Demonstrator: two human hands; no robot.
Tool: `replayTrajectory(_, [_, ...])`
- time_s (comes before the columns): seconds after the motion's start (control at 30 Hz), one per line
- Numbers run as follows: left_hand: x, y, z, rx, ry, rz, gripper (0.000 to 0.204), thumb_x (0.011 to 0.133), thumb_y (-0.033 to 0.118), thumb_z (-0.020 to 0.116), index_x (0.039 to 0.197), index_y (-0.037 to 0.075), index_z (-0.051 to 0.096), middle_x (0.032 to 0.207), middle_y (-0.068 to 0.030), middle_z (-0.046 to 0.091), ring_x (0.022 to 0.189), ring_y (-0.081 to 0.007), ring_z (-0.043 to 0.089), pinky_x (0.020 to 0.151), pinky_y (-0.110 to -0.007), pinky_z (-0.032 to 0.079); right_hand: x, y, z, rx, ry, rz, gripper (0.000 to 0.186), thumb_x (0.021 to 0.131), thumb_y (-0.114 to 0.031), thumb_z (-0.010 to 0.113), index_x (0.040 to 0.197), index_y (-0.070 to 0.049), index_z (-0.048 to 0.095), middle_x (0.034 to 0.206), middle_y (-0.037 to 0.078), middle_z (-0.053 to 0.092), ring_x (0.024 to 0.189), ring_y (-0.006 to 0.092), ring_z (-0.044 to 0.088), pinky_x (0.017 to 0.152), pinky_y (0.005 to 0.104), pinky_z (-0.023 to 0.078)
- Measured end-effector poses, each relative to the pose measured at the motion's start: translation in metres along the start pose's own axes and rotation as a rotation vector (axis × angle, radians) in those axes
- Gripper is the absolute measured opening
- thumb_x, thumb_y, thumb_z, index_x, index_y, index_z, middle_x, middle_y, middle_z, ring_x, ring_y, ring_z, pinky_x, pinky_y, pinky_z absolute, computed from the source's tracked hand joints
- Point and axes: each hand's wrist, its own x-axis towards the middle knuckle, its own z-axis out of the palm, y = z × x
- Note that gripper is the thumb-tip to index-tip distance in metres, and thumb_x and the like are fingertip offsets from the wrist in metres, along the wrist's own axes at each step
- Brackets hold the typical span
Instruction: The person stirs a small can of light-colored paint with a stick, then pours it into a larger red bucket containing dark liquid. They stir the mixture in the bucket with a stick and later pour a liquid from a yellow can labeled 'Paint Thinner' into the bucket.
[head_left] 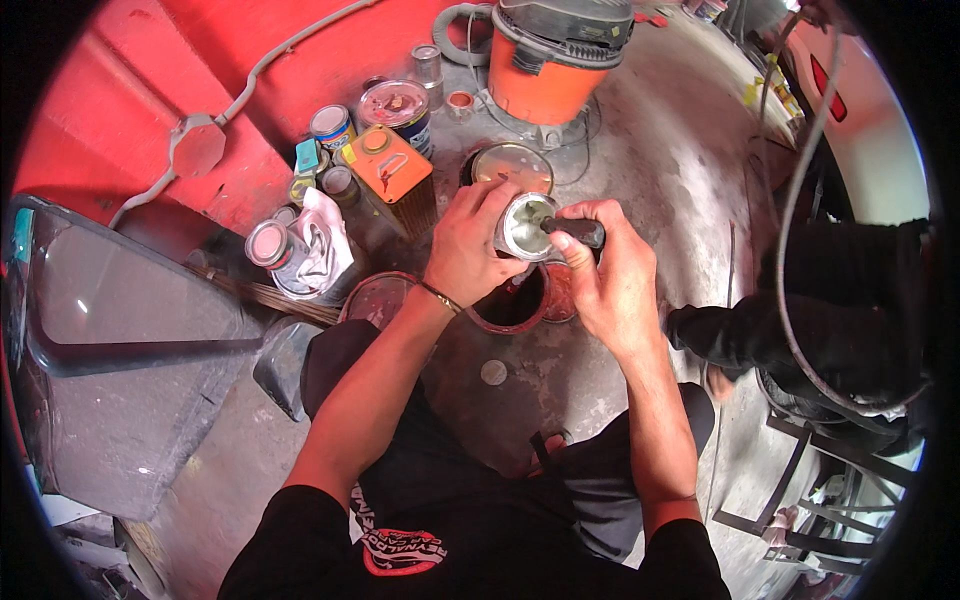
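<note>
My left hand (468, 245) is wrapped round a small metal can (504, 240), tilted so that its open mouth shows. Pale whitish-green stuff coats the inside. In my right hand (615, 280) is a tool with a thick black handle (583, 233), gripped between thumb and fingers. Its working end reaches into the can's mouth, and I cannot make out its kind. Just under my hands stands an open pot with a reddish rim (500, 328) and a dark inside. A round tin (515, 163) sits just beyond the can.
An orange-topped rectangular can (385, 165) and several paint tins (393, 103) crowd the left, by a red wall. Further back is an orange and black shop vacuum (550, 75). A dark-framed glass panel (140, 350) leans at left. At right, a person's dark-clothed leg (740, 330) and a hose (785, 270).
</note>
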Motion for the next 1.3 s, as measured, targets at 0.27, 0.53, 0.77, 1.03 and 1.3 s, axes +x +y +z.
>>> replayTrajectory(0.27, [0.003, -0.009, 0.001, 0.015, -0.03, -0.015, 0.085, 0.069, 0.015, 0.1, 0.147, 0.01, 0.068, 0.143, -0.0145, 0.071, 0.135, -0.0403, 0.068, 0.113, -0.049, 0.058, 0.003, -0.012, -0.017, 0.055, 0.006, -0.044, 0.03, 0.108, -0.019, 0.083, 0.129, -0.002, 0.07, 0.111, 0.022, 0.08, 0.102, 0.0357, 0.082, 0.09, 0.0439, 0.062])
replayTrajectory(0.53, [0.0, -0.006, 0.002, -0.01, -0.027, 0.028, 0.084, 0.069, 0.017, 0.101, 0.146, 0.008, 0.068, 0.142, -0.018, 0.071, 0.133, -0.0416, 0.069, 0.111, -0.05, 0.059, 0.0, -0.013, -0.012, -0.156, -0.106, -0.04, 0.029, 0.104, -0.015, 0.084, 0.124, -0.002, 0.068, 0.112, 0.025, 0.077, 0.099, 0.0469, 0.078, 0.086, 0.0508, 0.061])
replayTrajectory(0.77, [-0.01, 0.005, 0.003, -0.103, -0.202, 0.016, 0.079, 0.071, 0.022, 0.1, 0.141, 0.01, 0.066, 0.136, -0.0149, 0.072, 0.13, -0.0413, 0.069, 0.11, -0.051, 0.059, -0.003, -0.011, -0.015, 0.126, -0.092, 0.152, 0.026, 0.107, -0.018, 0.082, 0.124, -0.002, 0.071, 0.102, 0.024, 0.078, 0.094, 0.0376, 0.08, 0.086, 0.0473, 0.061])
replayTrajectory(1.03, [-0.023, 0.019, 0.022, -0.176, -0.353, -0.005, 0.088, 0.067, 0.024, 0.102, 0.146, 0.007, 0.065, 0.133, -0.0176, 0.072, 0.127, -0.041, 0.072, 0.107, -0.051, 0.06, -0.023, 0.002, -0.036, -0.161, -0.17, 0.043, 0.028, 0.104, -0.013, 0.083, 0.126, -0.004, 0.068, 0.115, 0.022, 0.079, 0.099, 0.0459, 0.078, 0.086, 0.0493, 0.061])
replayTrajectory(1.3, [-0.014, 0.023, 0.02, -0.163, -0.292, -0.006, 0.082, 0.072, 0.025, 0.103, 0.143, 0.009, 0.066, 0.131, -0.016, 0.074, 0.127, -0.0418, 0.071, 0.106, -0.052, 0.061, -0.029, -0.005, -0.052, -0.145, -0.231, 0.186, 0.025, 0.104, -0.012, 0.084, 0.122, -0.002, 0.069, 0.09, 0.019, 0.075, 0.077, 0.0315, 0.077, 0.077, 0.0418, 0.059])
